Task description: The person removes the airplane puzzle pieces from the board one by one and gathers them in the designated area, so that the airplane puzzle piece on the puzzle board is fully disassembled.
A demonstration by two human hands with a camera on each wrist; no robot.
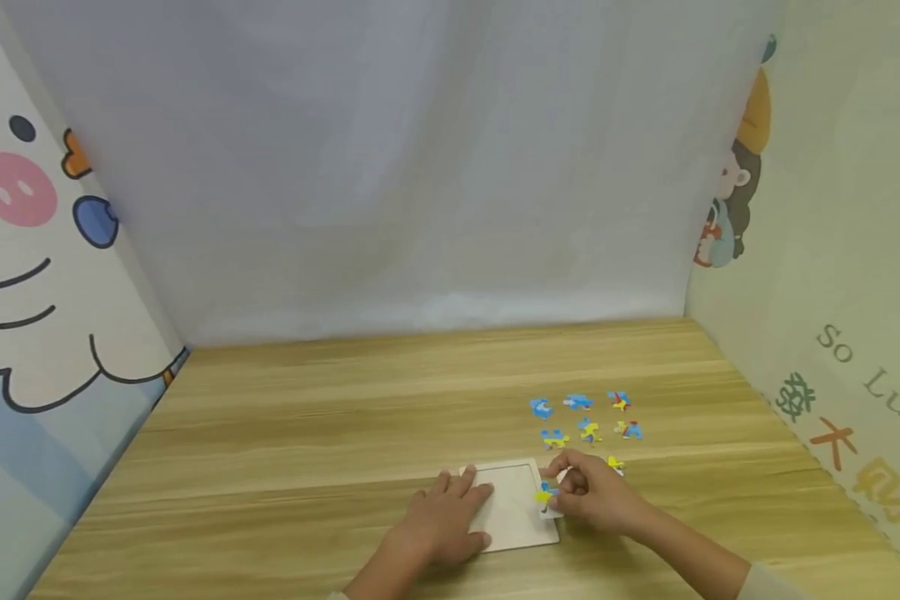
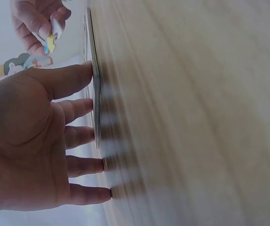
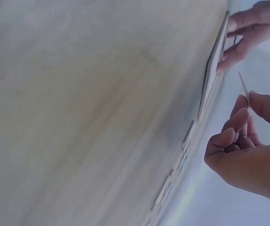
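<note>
A pale, shallow puzzle tray (image 1: 512,512) with a raised rim lies near the front of the table. My left hand (image 1: 450,517) rests on its left side with fingers spread; in the left wrist view the thumb and some fingertips (image 2: 85,134) press the tray's edge. My right hand (image 1: 596,496) pinches a puzzle piece (image 1: 546,497) with yellow, blue and white on it, held above the tray's right edge. Seen edge-on in the right wrist view, the thin piece (image 3: 243,87) sticks out between thumb and forefinger, the other fingers curled in.
Several loose puzzle pieces (image 1: 589,431) in blue, yellow and red lie in rows on the wooden table (image 1: 307,433), beyond and right of the tray. One yellow piece (image 1: 615,465) is just behind my right hand. A pale curtain (image 1: 420,167) hangs along the back; printed panels flank both sides.
</note>
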